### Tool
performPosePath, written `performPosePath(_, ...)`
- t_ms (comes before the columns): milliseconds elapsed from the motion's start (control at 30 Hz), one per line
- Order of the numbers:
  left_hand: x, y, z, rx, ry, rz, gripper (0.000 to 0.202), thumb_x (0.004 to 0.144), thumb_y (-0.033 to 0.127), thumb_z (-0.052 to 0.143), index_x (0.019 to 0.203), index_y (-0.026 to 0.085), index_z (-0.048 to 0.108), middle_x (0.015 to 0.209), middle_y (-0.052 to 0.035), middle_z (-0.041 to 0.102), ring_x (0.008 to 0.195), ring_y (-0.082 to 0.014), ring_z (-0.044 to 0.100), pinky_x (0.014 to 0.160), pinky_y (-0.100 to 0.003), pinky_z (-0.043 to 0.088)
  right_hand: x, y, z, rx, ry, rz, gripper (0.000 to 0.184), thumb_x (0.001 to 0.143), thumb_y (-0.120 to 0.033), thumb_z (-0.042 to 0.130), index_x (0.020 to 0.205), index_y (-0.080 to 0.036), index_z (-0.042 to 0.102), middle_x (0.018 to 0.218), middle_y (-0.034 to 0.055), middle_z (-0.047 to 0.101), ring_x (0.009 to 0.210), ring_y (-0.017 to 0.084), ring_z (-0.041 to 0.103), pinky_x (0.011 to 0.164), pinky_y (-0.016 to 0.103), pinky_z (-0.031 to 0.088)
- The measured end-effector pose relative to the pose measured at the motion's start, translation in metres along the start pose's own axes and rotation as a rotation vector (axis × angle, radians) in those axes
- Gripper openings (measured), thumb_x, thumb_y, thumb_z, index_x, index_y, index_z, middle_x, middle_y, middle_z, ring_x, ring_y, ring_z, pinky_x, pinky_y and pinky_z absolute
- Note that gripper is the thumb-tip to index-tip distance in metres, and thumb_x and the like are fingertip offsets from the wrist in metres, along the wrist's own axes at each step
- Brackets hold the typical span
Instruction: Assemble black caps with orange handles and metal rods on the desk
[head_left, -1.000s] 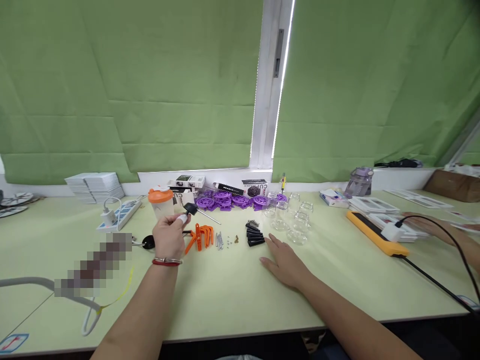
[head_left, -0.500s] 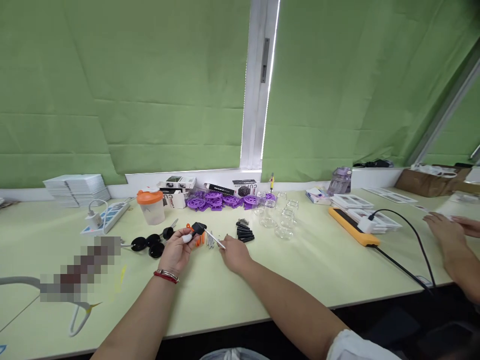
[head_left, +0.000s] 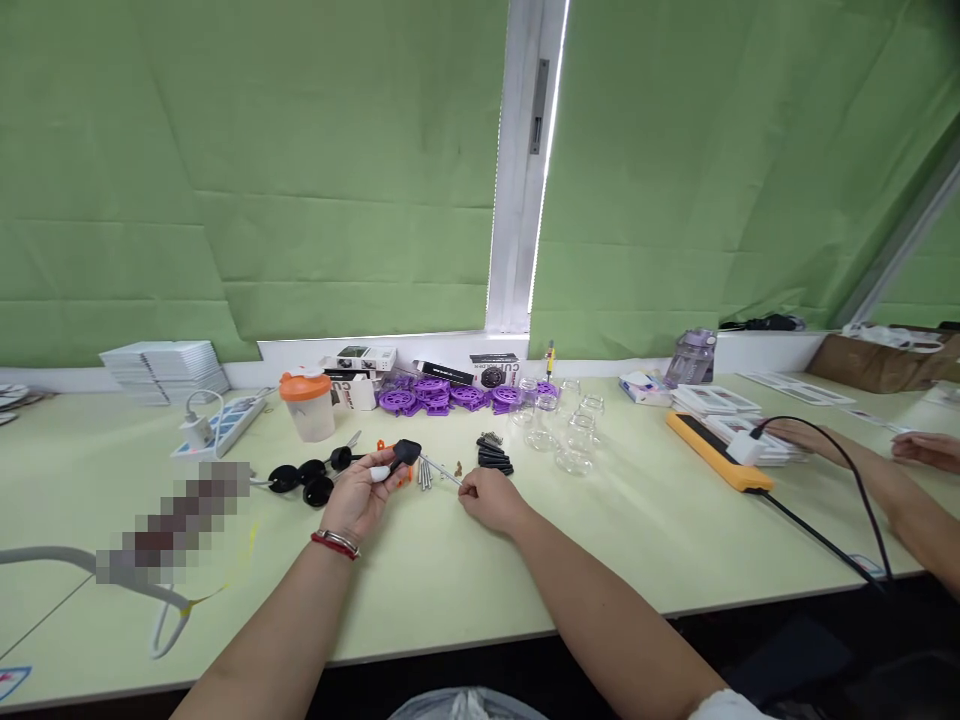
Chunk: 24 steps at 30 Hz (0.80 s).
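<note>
My left hand [head_left: 358, 500] is closed around a small part with a black head [head_left: 407, 452] and a white section [head_left: 380, 473]. My right hand [head_left: 491, 497], fingers pinched, grips one end of a thin metal rod [head_left: 442, 470]. The rod's other end meets the black head; whether it sits inside cannot be made out. Orange plastic pieces [head_left: 406, 476] and loose metal rods [head_left: 426, 474] lie just past the left fingers. Tiny brass-coloured bits [head_left: 458, 468] rest near the right fingertips, with black tubes [head_left: 495, 459] and springs [head_left: 491, 438] beyond.
Black round cups [head_left: 318, 490] lie left of my hands. Behind stand an orange-lidded cup [head_left: 309, 405], purple plastic parts [head_left: 431, 395] and clear glass jars [head_left: 576, 445]. An orange power strip [head_left: 716, 452] with a black cable is at right, near a co-worker's arm [head_left: 874, 465].
My right hand has shifted slightly right, uncovering the brass-coloured bits. The left hand keeps its hold. The co-worker's hand has moved left to the white stack behind the power strip.
</note>
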<state>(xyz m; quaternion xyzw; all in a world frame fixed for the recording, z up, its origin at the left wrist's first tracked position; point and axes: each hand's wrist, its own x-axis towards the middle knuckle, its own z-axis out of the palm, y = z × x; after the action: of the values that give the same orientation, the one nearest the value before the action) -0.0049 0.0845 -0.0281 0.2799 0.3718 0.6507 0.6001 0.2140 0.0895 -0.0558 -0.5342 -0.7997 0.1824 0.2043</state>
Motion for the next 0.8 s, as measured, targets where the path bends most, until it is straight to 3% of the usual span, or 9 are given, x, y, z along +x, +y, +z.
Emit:
performPosePath(133, -0.002, 0.000, 0.001, -0.008, -0.007, -0.032, 0.029, 0.068, -0.012, 0.045, 0.074, 0.011, 0.063, 0.089, -0.0105, 0.066, 0.077, -0.0167, 0.069, 0.069, -0.024, 0.060, -0.004, 0.007, -0.003, 0.123, -0.031, 0.077, 0.008, 0.072, -0.017, 0.058, 0.073, -0.016, 0.065, 0.072, 0.0020, 0.064, 0.063, 0.012, 0.053, 0.057, 0.023, 0.036)
performPosePath(200, -0.001, 0.000, 0.000, -0.014, -0.018, -0.040, 0.029, 0.067, -0.012, 0.045, 0.074, 0.010, 0.062, 0.087, -0.0098, 0.066, 0.077, -0.0170, 0.069, 0.069, -0.025, 0.060, -0.006, 0.009, -0.003, 0.285, -0.012, 0.114, 0.004, 0.070, -0.018, 0.060, 0.071, -0.015, 0.063, 0.068, 0.0015, 0.063, 0.060, 0.011, 0.052, 0.055, 0.023, 0.036)
performPosePath(367, 0.001, -0.006, 0.000, -0.010, -0.044, -0.047, 0.028, 0.067, -0.010, 0.046, 0.077, 0.011, 0.061, 0.084, -0.0082, 0.067, 0.077, -0.0169, 0.069, 0.072, -0.026, 0.060, -0.006, 0.003, -0.004, 1.112, 0.015, 0.219, 0.016, 0.071, -0.029, 0.063, 0.074, -0.015, 0.056, 0.070, 0.0042, 0.066, 0.062, 0.012, 0.059, 0.058, 0.024, 0.045)
performPosePath(433, -0.001, -0.008, 0.002, 0.021, -0.064, -0.058, 0.028, 0.066, -0.010, 0.047, 0.078, 0.012, 0.059, 0.081, -0.0069, 0.066, 0.076, -0.0166, 0.069, 0.073, -0.027, 0.059, -0.005, 0.001, -0.005, 1.291, 0.072, 0.221, 0.022, 0.065, -0.030, 0.069, 0.071, -0.015, 0.056, 0.070, 0.0050, 0.067, 0.063, 0.011, 0.060, 0.064, 0.026, 0.047)
performPosePath(567, -0.008, -0.010, 0.005, 0.172, -0.158, -0.094, 0.030, 0.064, -0.004, 0.053, 0.087, 0.014, 0.057, 0.078, -0.0057, 0.066, 0.065, -0.0171, 0.069, 0.065, -0.029, 0.058, -0.002, 0.003, -0.005, 1.313, 0.121, 0.205, 0.026, 0.060, -0.031, 0.074, 0.069, -0.014, 0.056, 0.064, 0.0043, 0.067, 0.058, 0.011, 0.060, 0.064, 0.026, 0.048)
performPosePath(667, -0.011, -0.012, 0.003, 0.296, -0.209, -0.117, 0.015, 0.070, 0.011, 0.059, 0.083, 0.015, 0.055, 0.071, -0.0050, 0.066, 0.057, -0.0186, 0.067, 0.059, -0.031, 0.056, -0.002, 0.008, -0.006, 1.232, 0.096, 0.160, 0.025, 0.061, -0.031, 0.073, 0.069, -0.014, 0.057, 0.061, 0.0033, 0.066, 0.056, 0.011, 0.060, 0.062, 0.026, 0.048)
performPosePath(800, -0.008, -0.016, 0.001, 0.413, -0.147, -0.107, 0.017, 0.076, 0.028, 0.061, 0.080, 0.012, 0.056, 0.068, -0.0082, 0.065, 0.058, -0.0196, 0.067, 0.059, -0.030, 0.055, -0.003, 0.009, -0.010, 1.112, 0.046, 0.089, 0.024, 0.064, -0.033, 0.071, 0.069, -0.013, 0.058, 0.059, 0.0029, 0.065, 0.054, 0.012, 0.059, 0.060, 0.027, 0.047)
